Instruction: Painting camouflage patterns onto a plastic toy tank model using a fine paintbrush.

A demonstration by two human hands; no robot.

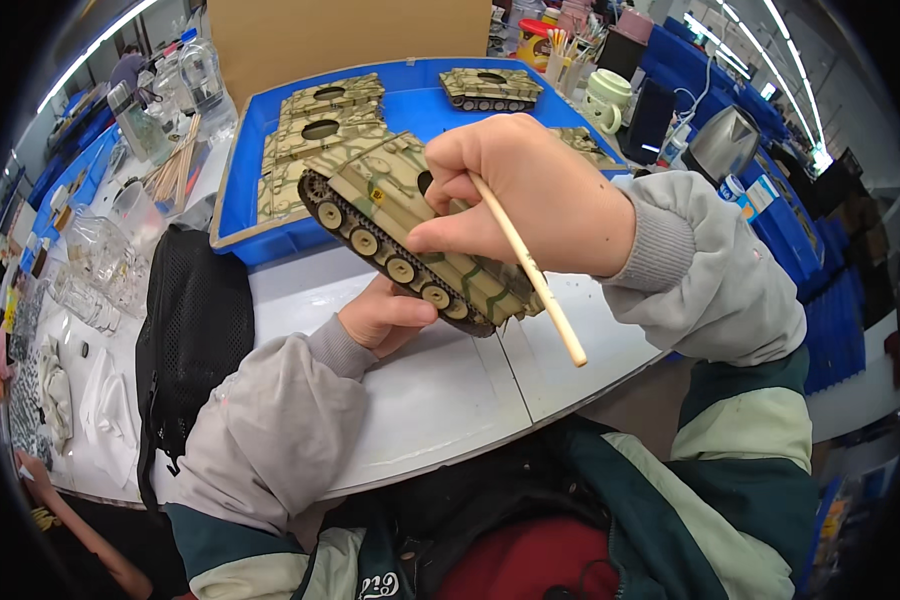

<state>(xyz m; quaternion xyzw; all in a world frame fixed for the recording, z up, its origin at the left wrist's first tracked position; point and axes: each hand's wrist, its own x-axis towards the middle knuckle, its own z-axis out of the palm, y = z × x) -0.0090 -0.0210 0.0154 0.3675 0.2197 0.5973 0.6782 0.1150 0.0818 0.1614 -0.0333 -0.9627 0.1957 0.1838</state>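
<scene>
A model tank hull (370,190) in tan and green camouflage is tilted over the white table, its track and road wheels facing me. My left hand (388,314) grips it from below near the lower track, most of the fingers hidden behind it. Above the hull, my right hand (542,195) is closed around a pale wooden stick (518,250), whose thick end points down toward me. The stick's other end is hidden by the hand. Thumb and fingertips of the right hand rest at the hull's top, near its round opening.
Behind the hull stands a blue tray (410,92) with several similar hulls, one (490,88) at its far right. A black mesh bag (202,320) lies left. Bottles (200,72) and wooden sticks (175,172) are farther left; a green mug (606,98) and kettle (722,142) stand right.
</scene>
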